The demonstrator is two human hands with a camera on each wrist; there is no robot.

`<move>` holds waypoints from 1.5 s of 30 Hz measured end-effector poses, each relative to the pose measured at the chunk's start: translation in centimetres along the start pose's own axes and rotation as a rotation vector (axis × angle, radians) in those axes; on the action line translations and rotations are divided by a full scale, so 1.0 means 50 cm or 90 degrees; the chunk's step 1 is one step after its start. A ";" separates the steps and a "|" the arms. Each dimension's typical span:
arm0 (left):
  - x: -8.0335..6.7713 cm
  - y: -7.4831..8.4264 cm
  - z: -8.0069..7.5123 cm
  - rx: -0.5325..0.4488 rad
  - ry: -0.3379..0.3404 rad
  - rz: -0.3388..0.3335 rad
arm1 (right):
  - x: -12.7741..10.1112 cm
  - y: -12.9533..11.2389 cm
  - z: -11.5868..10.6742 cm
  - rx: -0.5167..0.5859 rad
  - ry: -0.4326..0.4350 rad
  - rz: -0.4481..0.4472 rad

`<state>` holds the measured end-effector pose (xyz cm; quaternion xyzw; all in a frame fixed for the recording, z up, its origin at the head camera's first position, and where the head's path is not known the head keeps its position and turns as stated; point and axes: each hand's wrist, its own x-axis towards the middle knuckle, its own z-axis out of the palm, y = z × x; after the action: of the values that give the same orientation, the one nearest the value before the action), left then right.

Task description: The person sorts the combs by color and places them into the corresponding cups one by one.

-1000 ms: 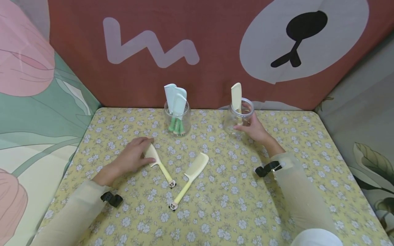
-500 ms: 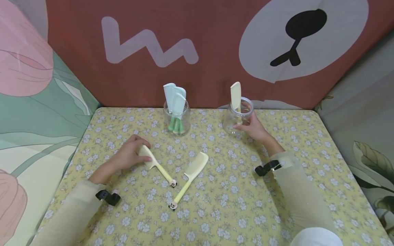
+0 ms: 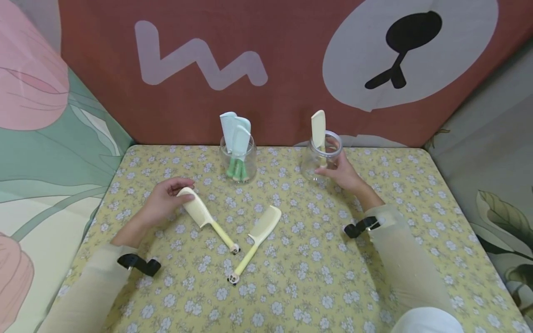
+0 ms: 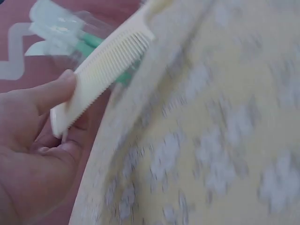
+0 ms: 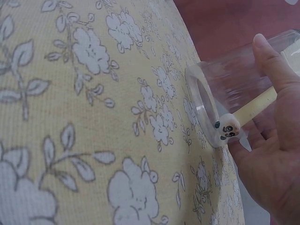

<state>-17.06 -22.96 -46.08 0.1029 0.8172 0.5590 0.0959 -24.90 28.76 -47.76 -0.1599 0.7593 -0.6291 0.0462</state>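
My left hand (image 3: 163, 200) pinches a cream comb (image 3: 195, 208) at the end of its toothed head, thumb on top; in the left wrist view the comb's teeth (image 4: 115, 56) show plainly. Its yellow handle points down and right to a panda-face tip. A second cream comb (image 3: 266, 225) lies on the table just to the right. With my right hand (image 3: 344, 173) I grip a clear jar (image 3: 310, 165) at the back right, thumb in front. One cream comb (image 3: 318, 129) stands in that jar; its panda tip (image 5: 228, 127) is down near the base in the right wrist view.
Another clear jar (image 3: 251, 166) stands at the back, left of the held one, with several pale-blue combs (image 3: 240, 138) with green handles in it. A flowered yellow cloth (image 3: 316, 277) covers the table. A brown printed backdrop (image 3: 291, 60) rises behind the far edge.
My left hand has moved left and slightly up, from covering the comb's head to pinching its end. The comb's head has shifted left with it. My right hand stays on the jar.
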 end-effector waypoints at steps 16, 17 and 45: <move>-0.003 0.077 0.033 -0.520 -0.027 -0.038 | 0.000 0.000 0.001 0.002 0.001 -0.003; -0.003 0.079 0.034 -0.517 -0.025 -0.041 | 0.000 0.000 0.001 0.004 0.001 -0.004; 0.023 0.192 0.050 -0.117 -0.011 0.070 | -0.001 0.000 0.001 0.010 -0.006 -0.004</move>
<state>-16.89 -17.02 -38.06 0.1434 0.7549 0.6348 0.0808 -24.84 28.71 -47.76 -0.1652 0.7537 -0.6342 0.0493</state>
